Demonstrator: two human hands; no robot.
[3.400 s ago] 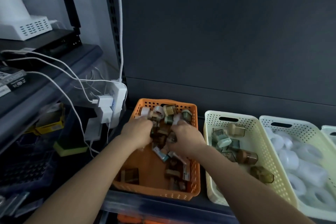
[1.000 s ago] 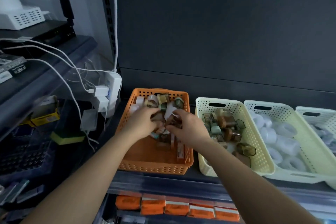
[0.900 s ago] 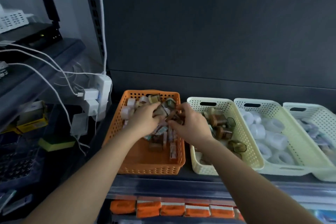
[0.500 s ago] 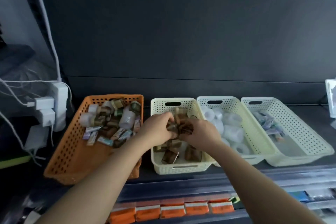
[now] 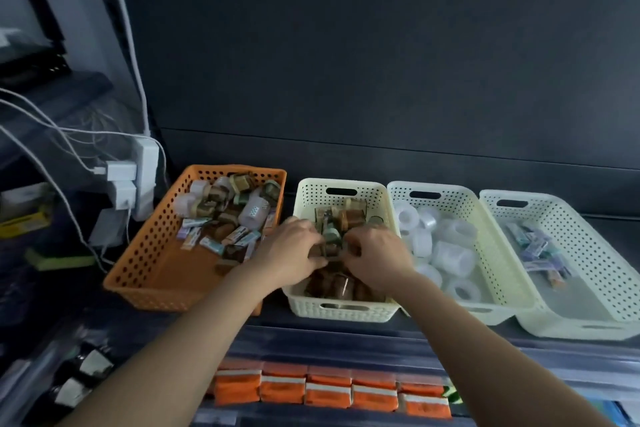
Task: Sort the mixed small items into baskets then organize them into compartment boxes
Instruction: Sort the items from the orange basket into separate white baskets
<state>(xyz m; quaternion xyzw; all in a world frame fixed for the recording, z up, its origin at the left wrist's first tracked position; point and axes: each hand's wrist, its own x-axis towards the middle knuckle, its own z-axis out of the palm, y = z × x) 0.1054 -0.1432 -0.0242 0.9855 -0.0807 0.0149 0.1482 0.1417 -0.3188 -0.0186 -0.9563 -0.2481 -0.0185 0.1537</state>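
- A person is reaching both bare forearms forward over a dark shelf (image 5: 433, 334) where four perforated baskets are sitting side by side.
- The left hand (image 5: 291, 251) is hanging over the left side of the cream basket (image 5: 341, 310), second from the left, its fingers curling down around a clump of small brown items (image 5: 329, 251).
- The right hand (image 5: 375, 258) is facing it across the same clump, fingers likewise curling in and pinching the pieces; the fingertips are blurring, so the exact hold is unclear.
- More brown and green pieces are lying in this basket, behind and below the hands.
- The orange basket (image 5: 149, 246), at far left, is holding the mixed items (image 5: 228, 215), piled towards its back end.
- The third basket (image 5: 433, 189) is holding white rolls (image 5: 450, 255).
- The fourth basket (image 5: 588, 253) is holding flat packets (image 5: 533, 246) near its middle.
- A white power strip (image 5: 145, 177) with plugs and cables is hanging left of the orange basket.
- Orange packs (image 5: 329, 392) are lining up in a row below the shelf.
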